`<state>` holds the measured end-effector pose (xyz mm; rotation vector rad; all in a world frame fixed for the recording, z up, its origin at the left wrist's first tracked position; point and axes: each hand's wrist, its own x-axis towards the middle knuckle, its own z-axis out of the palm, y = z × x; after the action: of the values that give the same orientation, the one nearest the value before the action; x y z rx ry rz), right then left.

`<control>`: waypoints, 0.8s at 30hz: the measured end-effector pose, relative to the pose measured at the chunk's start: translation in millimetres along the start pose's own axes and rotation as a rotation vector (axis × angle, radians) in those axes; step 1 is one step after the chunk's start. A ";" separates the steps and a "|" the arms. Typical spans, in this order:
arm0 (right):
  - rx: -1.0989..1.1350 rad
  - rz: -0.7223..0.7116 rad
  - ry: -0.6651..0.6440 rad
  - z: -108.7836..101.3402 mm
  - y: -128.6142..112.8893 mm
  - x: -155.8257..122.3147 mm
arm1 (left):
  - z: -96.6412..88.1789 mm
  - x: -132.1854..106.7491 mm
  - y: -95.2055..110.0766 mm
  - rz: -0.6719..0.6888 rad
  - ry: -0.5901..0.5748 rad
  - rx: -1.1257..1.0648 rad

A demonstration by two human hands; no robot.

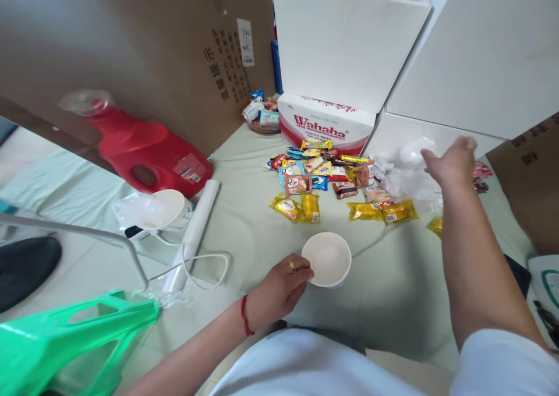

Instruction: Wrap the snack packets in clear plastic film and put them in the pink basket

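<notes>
My left hand [283,282], with a ring and a red wrist cord, pinches the left rim of a white paper bowl [327,259]. The bowl stands upright, and its visible inside is bare white. Far to the right, my right hand [454,160] reaches out over crumpled clear plastic [410,186], thumb apart from the fingers and nothing visible in it. Whether it touches the plastic is unclear. Between the hands and the back lie yellow snack packs [310,208], more yellow packs [399,211] and a pile of mixed wrapped snacks [323,169].
Behind the snacks stands a Wahaha box [327,125], beside a dish of packets [262,125]. Leftward are a red jug [144,151], another paper cup [172,207], a white roll [194,233] with a cord, and a green stool [87,332]. Cardboard [152,46] walls the left.
</notes>
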<state>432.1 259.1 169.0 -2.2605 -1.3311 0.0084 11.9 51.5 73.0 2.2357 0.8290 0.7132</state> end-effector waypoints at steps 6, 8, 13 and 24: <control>0.020 -0.260 0.103 -50.8 50.0 -110.8 | 4.7 3.7 13.7 -0.027 -0.038 -0.075; 0.181 -0.469 0.047 -61.1 55.0 -170.9 | 9.1 7.1 21.3 0.007 -0.077 -0.098; 0.209 -0.839 -0.555 -69.2 53.8 -306.7 | 27.5 16.1 44.8 0.099 -0.202 -0.142; -0.036 -0.126 -0.035 -83.7 178.4 -217.5 | 30.8 10.3 34.4 -0.106 0.091 -0.159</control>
<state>486.2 -23.5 111.5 -2.2112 -1.5017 -0.0200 51.5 26.8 80.4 2.0157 0.8953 0.8060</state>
